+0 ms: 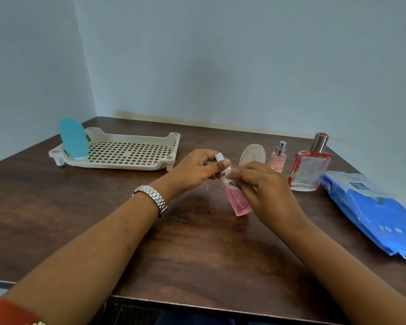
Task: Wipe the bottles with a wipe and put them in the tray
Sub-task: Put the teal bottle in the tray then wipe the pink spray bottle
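head: pink bottle (239, 204) between fingers (223, 164)

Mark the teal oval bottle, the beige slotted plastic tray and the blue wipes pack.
teal oval bottle (73, 139): head view, mid body.
beige slotted plastic tray (131, 137): head view, far rim.
blue wipes pack (373, 207): head view, top face.

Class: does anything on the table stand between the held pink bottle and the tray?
Nothing visible does. Only bare table separates the pink bottle from the tray. The teal bottle stands at the tray's left end, leaving the rest of its grid open.
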